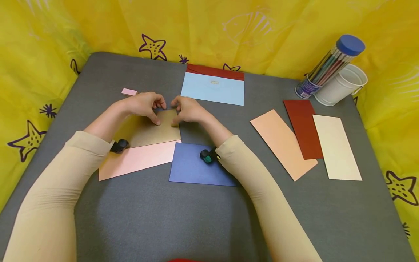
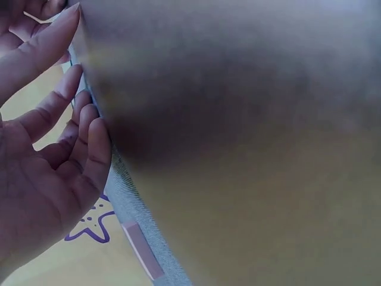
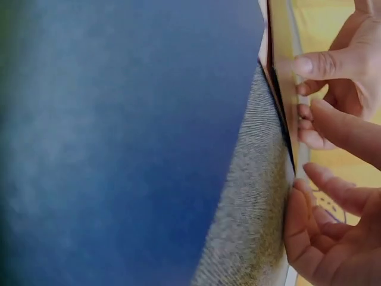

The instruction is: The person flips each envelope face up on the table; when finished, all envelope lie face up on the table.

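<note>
A flat gold paper piece (image 1: 144, 133), perhaps an envelope or card, lies at the left-centre of the grey table, overlapping a pink paper piece (image 1: 140, 158). At its far edge is my left hand (image 1: 140, 105), with the thumb over the top face and the other fingers loosely bent beyond the edge. My right hand (image 1: 190, 110) is at the far right corner, its thumb near the top face and its fingers relaxed. In the right wrist view, both hands (image 3: 333, 238) meet the gold piece's edge. A blue paper piece (image 1: 193, 169) lies under my right forearm.
A light blue envelope (image 1: 212, 89) with a red flap lies at the back. Peach (image 1: 281, 142), dark red (image 1: 302, 127) and cream (image 1: 337, 149) pieces lie on the right. Behind them stand a pencil tub (image 1: 327, 69) and white bucket (image 1: 340, 85). A pink eraser-like block (image 1: 129, 91) sits back left.
</note>
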Demonstrator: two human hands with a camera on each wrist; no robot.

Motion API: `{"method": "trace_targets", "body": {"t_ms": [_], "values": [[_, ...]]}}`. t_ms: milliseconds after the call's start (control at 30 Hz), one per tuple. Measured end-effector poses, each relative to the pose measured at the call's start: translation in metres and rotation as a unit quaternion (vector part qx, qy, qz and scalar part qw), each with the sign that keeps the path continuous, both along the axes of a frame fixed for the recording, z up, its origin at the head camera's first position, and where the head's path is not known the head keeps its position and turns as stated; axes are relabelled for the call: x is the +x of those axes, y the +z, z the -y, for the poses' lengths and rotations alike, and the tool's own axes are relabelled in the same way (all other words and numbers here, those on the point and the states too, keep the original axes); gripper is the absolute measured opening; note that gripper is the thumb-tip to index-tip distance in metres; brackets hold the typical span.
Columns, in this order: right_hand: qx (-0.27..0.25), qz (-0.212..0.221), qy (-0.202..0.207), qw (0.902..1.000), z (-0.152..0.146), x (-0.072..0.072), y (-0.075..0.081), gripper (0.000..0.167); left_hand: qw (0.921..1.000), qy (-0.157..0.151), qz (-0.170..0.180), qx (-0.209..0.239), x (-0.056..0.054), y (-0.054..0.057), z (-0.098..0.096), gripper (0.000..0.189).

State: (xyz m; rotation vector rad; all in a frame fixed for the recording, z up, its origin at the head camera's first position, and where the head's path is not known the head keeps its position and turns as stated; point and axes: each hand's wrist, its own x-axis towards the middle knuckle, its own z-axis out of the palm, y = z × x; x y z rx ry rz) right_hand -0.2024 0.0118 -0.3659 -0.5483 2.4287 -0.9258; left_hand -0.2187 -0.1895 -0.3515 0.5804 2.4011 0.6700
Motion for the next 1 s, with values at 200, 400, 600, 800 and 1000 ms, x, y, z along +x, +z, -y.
{"method": "trace_targets", "body": {"t_ms": [200, 400, 600, 800, 1000], "values": [[0.038, -0.031, 0.011, 0.9988, 0.003, 0.003, -0.002, 0.062, 0.9992, -0.013, -0.035, -0.014, 0.003, -0.002, 0.000, 0.052], [0.047, -0.037, 0.008, 0.9982, 0.003, 0.004, -0.003, 0.059, 0.9977, -0.020, -0.054, -0.035, 0.004, 0.000, -0.004, 0.047], [0.032, -0.040, -0.007, 0.9987, 0.003, 0.006, -0.003, 0.063, 0.9971, -0.031, -0.059, -0.037, 0.003, 0.001, -0.007, 0.046], [-0.016, -0.001, -0.030, 0.9994, -0.002, 0.006, -0.002, 0.061, 0.9972, -0.037, -0.050, -0.042, 0.001, 0.006, -0.013, 0.048], [-0.124, 0.104, -0.067, 0.9845, -0.016, 0.003, 0.002, 0.046, 0.9981, -0.027, -0.044, -0.033, -0.002, 0.015, -0.016, 0.046]]}}
